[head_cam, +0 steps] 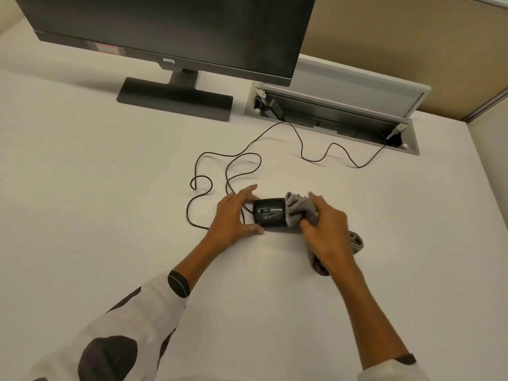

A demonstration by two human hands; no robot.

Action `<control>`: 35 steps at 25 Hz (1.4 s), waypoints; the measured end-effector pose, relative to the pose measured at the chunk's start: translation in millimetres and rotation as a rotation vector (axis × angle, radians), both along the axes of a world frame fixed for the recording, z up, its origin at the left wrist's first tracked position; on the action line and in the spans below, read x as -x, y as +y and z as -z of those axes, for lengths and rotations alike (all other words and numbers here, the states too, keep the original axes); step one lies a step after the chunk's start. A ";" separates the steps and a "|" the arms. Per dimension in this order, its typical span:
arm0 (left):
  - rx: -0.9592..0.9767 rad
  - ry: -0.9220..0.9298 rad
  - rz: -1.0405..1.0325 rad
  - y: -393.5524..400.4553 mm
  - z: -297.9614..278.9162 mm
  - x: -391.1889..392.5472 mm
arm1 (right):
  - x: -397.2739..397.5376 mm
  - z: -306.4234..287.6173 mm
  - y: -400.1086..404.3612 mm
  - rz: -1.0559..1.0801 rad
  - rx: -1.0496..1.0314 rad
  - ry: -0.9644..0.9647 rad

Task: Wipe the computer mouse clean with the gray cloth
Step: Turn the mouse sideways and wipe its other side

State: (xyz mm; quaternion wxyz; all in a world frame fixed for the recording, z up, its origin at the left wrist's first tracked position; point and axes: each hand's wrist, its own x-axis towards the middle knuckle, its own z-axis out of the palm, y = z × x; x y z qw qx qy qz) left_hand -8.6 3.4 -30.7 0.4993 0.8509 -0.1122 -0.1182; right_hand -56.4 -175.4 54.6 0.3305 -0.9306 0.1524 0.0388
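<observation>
A black wired computer mouse [268, 213] lies on the white desk, its top showing pale smudges. My left hand [233, 215] holds the mouse's left end between thumb and fingers. My right hand [327, 229] grips a bunched gray cloth [298, 207] and presses it against the mouse's right end. The rest of the cloth trails out behind my right hand at the wrist. The mouse's right side is hidden under the cloth.
The mouse cable [228, 166] loops over the desk behind my hands and runs into an open cable hatch [332, 119] at the back right. A black monitor [170, 31] on its stand [176, 100] sits at the back left. A tan partition wall [412, 50] lies beyond.
</observation>
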 end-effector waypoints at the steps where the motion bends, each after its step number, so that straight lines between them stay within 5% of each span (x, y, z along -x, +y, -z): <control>1: 0.009 0.006 -0.022 3.4 3.0 0.9 | -0.2 8.4 12.9 -0.070 0.081 0.053; 9: 0.043 -0.038 -0.029 0.1 3.2 -1.2 | 26.1 23.7 44.7 -0.292 0.374 0.083; 16: 0.069 -0.042 -0.011 0.9 5.2 -1.1 | 26.3 23.7 65.0 -0.369 0.407 0.122; 28: 0.058 0.010 0.189 15.2 -3.2 -1.1 | 25.5 17.9 70.2 -0.412 0.273 0.106; 32: 0.097 0.002 0.132 15.3 -2.0 0.8 | 19.2 4.1 58.6 -0.333 0.036 0.224; 35: 0.064 0.016 0.100 12.7 -0.1 0.3 | 17.4 -9.4 44.2 -0.186 -0.112 0.099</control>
